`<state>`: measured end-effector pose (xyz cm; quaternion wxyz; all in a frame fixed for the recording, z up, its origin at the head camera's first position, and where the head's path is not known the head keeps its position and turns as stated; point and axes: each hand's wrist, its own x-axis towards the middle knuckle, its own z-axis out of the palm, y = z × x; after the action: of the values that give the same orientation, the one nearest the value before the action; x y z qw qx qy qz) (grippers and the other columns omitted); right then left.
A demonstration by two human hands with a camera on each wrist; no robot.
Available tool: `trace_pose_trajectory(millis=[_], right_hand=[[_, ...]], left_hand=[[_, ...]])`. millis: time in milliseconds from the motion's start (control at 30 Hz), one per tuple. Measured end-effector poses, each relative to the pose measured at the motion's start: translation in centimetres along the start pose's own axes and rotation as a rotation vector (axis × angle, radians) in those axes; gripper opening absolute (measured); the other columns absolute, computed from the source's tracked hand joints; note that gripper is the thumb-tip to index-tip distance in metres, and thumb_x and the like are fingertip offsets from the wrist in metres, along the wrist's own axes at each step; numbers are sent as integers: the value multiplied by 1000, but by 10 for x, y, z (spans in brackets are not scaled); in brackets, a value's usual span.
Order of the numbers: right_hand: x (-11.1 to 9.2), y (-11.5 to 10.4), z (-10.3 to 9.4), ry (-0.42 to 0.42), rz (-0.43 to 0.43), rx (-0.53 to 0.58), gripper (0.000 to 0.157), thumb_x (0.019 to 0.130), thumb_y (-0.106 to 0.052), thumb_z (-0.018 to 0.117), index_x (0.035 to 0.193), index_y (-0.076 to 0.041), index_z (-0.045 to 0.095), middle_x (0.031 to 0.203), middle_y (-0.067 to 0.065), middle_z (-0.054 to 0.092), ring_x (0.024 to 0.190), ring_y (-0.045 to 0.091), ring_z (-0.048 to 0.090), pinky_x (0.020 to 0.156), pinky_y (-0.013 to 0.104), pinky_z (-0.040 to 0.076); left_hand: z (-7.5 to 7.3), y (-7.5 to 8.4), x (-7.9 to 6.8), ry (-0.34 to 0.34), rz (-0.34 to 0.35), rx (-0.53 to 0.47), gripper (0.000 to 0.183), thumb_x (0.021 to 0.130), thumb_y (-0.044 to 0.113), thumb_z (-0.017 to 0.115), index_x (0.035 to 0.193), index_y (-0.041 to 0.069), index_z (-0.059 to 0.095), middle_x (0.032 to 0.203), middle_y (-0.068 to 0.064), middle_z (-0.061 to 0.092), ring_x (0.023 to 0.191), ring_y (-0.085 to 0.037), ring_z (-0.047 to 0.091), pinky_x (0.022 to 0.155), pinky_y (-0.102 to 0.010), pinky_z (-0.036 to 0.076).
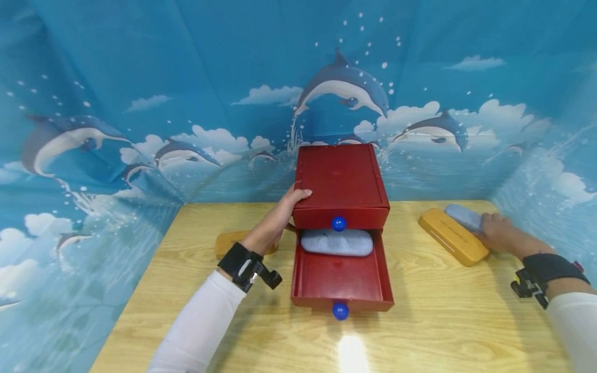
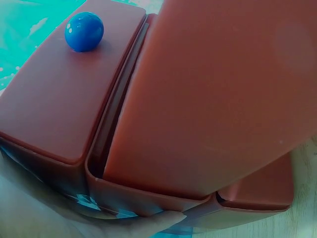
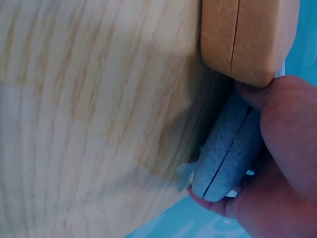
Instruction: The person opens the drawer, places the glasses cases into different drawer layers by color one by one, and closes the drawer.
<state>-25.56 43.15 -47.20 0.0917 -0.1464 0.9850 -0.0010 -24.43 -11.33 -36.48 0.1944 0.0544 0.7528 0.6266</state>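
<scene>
A red drawer cabinet (image 1: 340,176) with blue knobs stands mid-table, one drawer (image 1: 342,277) pulled out. Inside it, toward the back, lies a grey-blue glasses case (image 1: 337,243). My left hand (image 1: 282,210) rests on the cabinet's left side, thumb over the top edge; in the left wrist view a straight finger (image 2: 158,221) lies along the side wall. At the right, my right hand (image 1: 501,233) grips another grey-blue glasses case (image 3: 225,153), fingertips around its end. Against that case lies a mustard-yellow glasses case (image 1: 452,237).
Partly hidden behind my left forearm, a second mustard-yellow case (image 1: 228,243) lies left of the cabinet. The wooden table (image 1: 438,321) backs onto a blue dolphin-print curtain (image 1: 233,62), which also hangs along both sides.
</scene>
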Motion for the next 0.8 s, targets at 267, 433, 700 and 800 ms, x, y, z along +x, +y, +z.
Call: trace_pose_trajectory(millis=[267, 433, 700, 800], right_hand=[[-8, -1, 6, 31, 44, 69, 53, 97, -24, 49, 105, 26, 32, 92, 43, 39, 92, 62, 39, 76, 67, 34], [-12, 0, 6, 45, 111, 144, 66, 99, -39, 46, 111, 24, 31, 94, 42, 40, 86, 58, 44, 64, 61, 40], [-15, -13, -7, 276, 42, 107, 69, 96, -39, 54, 120, 22, 32, 95, 44, 44, 76, 56, 49, 53, 59, 41], [-15, -24, -17, 395, -70, 88, 64, 93, -30, 61, 121, 21, 36, 93, 40, 50, 72, 50, 53, 53, 56, 43]], left_hand=[[0, -1, -1, -12, 0, -12, 71, 85, 68, 49, 145, 43, 20, 127, -5, 47, 112, -29, 47, 75, -52, 47], [-1, 1, -2, -31, 13, -9, 70, 85, 68, 48, 144, 45, 19, 127, -4, 47, 113, -29, 47, 77, -53, 47], [-2, 2, -4, -61, 12, -7, 72, 86, 69, 47, 145, 47, 13, 131, -3, 42, 115, -28, 44, 78, -56, 46], [-3, 2, -5, -63, 8, -6, 72, 85, 70, 47, 144, 47, 13, 131, -3, 42, 116, -28, 44, 79, -57, 46]])
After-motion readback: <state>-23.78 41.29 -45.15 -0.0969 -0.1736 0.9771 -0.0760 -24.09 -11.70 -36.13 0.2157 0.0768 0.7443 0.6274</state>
